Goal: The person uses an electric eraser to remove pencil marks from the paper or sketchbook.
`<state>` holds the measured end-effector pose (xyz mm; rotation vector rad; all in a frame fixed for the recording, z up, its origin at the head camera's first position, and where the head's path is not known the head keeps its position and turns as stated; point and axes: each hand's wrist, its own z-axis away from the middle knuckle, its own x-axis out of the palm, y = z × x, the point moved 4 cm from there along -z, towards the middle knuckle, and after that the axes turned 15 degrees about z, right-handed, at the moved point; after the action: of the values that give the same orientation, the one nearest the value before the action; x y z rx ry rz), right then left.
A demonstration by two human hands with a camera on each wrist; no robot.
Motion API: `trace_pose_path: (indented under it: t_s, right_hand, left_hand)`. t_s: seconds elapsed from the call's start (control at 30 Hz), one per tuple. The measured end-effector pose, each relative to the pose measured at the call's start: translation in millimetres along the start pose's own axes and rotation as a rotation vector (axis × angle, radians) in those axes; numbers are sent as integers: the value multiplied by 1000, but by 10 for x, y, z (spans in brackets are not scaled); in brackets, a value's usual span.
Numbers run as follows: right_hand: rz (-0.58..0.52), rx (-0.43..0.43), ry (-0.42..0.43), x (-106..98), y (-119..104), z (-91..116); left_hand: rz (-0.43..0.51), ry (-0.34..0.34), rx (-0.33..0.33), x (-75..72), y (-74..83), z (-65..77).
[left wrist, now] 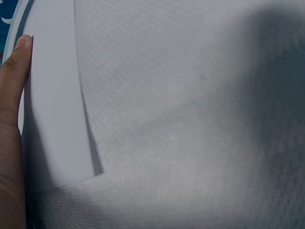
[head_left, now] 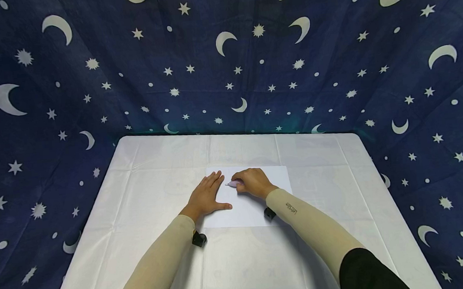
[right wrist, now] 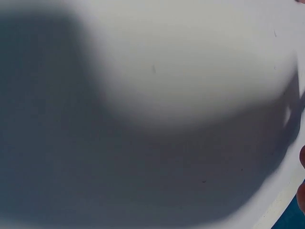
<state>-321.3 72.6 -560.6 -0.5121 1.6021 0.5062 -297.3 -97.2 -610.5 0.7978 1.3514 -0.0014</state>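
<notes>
A white sheet of paper (head_left: 245, 213) lies on the white-covered table. My left hand (head_left: 206, 196) rests on the left part of the sheet, fingers straight and thumb spread to the right. In the left wrist view the thumb (left wrist: 14, 81) lies along the paper (left wrist: 59, 105), whose corner shows. Over the upper middle of the sheet, my right hand (head_left: 255, 182) pinches a small pale lilac tube (head_left: 234, 183) with a thin pointed tip aimed left at the paper. The right fingers hide most of the tube. Only fingertips (right wrist: 301, 198) show at the right wrist view's edge, beside shadowed paper (right wrist: 157, 90).
The table (head_left: 161, 191) wears a creased white cover, and its far edge meets a dark blue curtain (head_left: 191, 43) with moons and stars. Small black wrist cameras sit under the left wrist (head_left: 199, 238) and the right wrist (head_left: 269, 213).
</notes>
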Motion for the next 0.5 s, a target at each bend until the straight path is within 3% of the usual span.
trace_pose_path:
  t_s: [0.5]
  right_hand:
    - [-20, 38, -4, -16, 154, 91]
  left_hand:
    - [0, -17, -39, 4, 3, -4]
